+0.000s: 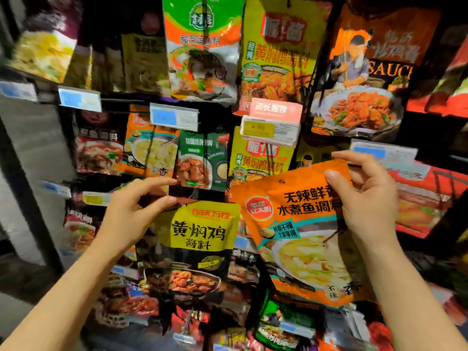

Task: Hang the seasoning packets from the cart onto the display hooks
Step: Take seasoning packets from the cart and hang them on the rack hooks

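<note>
My left hand (129, 211) pinches the top left corner of a yellow-and-black seasoning packet (195, 244), which hangs upright in front of the rack. An orange packet (301, 236) showing a bowl of pale fish is tilted to the right; my right hand (364, 196) grips its upper right edge between thumb and fingers. Both packets are held up before the display of hanging packets. The hooks are hidden behind packets and price tags.
Rows of hanging seasoning packets fill the rack: a green-orange packet (202, 46), a yellow packet (278, 54) and a black-orange sauce packet (359, 72) in the top row. Price tags (174, 117) and a pink-and-yellow tag (273, 122) jut out. A grey post (27, 158) stands left.
</note>
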Tool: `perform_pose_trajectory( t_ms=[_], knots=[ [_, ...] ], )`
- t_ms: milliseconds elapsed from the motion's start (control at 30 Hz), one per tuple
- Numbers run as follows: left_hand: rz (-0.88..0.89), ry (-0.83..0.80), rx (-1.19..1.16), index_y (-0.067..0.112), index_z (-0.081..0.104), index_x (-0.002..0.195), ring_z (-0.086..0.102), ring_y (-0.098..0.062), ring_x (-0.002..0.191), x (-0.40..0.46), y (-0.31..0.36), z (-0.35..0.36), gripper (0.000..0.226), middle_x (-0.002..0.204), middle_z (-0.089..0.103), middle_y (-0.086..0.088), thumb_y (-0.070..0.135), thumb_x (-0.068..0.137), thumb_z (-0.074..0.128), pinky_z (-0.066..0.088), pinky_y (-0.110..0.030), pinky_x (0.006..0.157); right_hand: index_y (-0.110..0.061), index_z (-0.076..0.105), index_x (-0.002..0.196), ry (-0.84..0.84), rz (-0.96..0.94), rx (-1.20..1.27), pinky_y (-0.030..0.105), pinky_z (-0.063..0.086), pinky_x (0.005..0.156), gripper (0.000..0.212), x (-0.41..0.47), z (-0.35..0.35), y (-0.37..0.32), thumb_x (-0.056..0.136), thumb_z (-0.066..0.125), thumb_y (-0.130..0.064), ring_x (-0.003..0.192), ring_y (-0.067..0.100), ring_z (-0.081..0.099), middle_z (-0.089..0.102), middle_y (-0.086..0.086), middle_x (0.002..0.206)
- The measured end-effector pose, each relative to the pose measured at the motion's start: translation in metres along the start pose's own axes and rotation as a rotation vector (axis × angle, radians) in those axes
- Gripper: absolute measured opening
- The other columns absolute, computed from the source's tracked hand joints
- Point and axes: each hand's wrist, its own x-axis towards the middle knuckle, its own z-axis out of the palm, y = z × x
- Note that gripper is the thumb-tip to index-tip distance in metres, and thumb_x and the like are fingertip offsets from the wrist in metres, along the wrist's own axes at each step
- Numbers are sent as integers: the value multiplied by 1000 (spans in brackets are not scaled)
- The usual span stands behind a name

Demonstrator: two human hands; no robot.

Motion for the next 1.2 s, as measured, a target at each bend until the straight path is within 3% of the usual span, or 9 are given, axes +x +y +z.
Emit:
perform_pose_trajectory(
  t_ms=[200,333,433,500,633,767,967,1067,1200],
  knots=[
    [35,-14,17,67,55,104,61,-3,86,-12,-51,-81,40,100,63,21,41,78,71,47,-21,69,-31,63,94,-40,47,107,20,52,64,36,-23,101,-33,86,61,4,72,6,65,69,1,86],
    [38,-58,41,68,49,114,59,-9,82,-17,-76,-118,48,84,64,9,49,76,73,46,-29,72,-31,63,95,-119,76,157,18,51,61,36,-37,155,-52,87,59,4,69,5,64,68,2,84],
    [7,-119,23,63,49,122,60,-7,84,-16,-87,-134,55,84,64,12,60,70,68,46,-21,75,-25,62,96,-201,62,159,14,48,59,32,-39,185,-68,86,60,5,67,-1,61,66,-14,76],
    [-29,-104,7,51,54,124,60,-2,85,-15,-91,-141,59,83,65,12,55,69,73,44,-13,75,-24,63,95,-236,40,137,15,48,60,29,-39,200,-77,86,61,3,69,-2,60,65,-13,80],
    [-133,-47,-91,48,61,106,62,0,77,-12,-92,-155,41,78,69,11,27,73,75,45,-11,72,-36,67,89,-276,25,159,33,52,68,36,-36,216,-88,86,63,-1,80,10,63,66,-10,87],
    [-119,-11,-58,43,65,82,61,6,77,-4,-88,-164,25,74,67,22,23,74,76,44,-10,68,-37,68,86,-309,-8,178,34,52,69,35,-30,226,-97,86,63,-2,82,11,62,65,-11,87],
    [-102,74,-32,38,68,85,63,-5,87,2,-83,-173,20,87,67,21,22,77,74,47,-21,76,-25,65,91,-377,-49,97,40,51,68,23,-24,225,-99,86,65,-3,78,14,61,64,-10,84],
    [-51,94,24,42,66,83,60,-2,88,3,-80,-181,27,79,65,29,17,79,74,45,-21,78,-31,66,85,-491,-59,-15,30,53,70,26,-27,233,-99,80,72,-6,77,12,65,69,-10,84],
    [6,82,115,30,72,89,59,1,89,1,-82,-194,14,86,62,26,19,81,74,42,-11,77,-36,68,79,-532,-160,-257,16,46,66,19,-37,265,-96,80,73,-18,74,1,63,68,-18,78]
  ],
)
